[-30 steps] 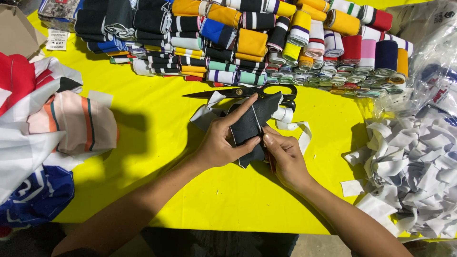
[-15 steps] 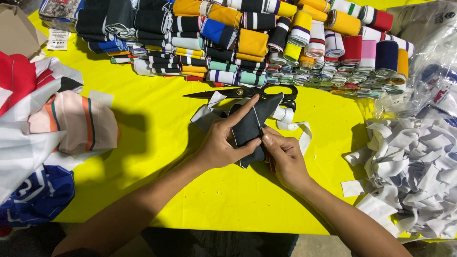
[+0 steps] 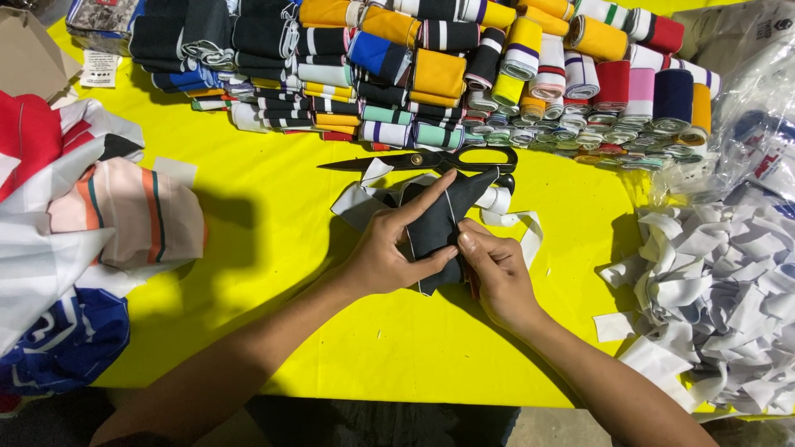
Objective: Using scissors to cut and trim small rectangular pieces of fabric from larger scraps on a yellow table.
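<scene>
At frame centre, both hands, left hand [image 3: 387, 252] and right hand [image 3: 497, 273], pinch a black fabric piece [image 3: 439, 223] on the yellow table [image 3: 273, 248], below black scissors [image 3: 426, 160].

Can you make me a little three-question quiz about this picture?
1. True or false: both hands touch the dark cloth piece.
2. Which lies just beyond the cloth: A) black scissors, B) a hammer, C) a cup?
3. What colour is the table cover?

Key: 1 true, the left hand and right hand pinch it. 2 A. 3 yellow.
</scene>
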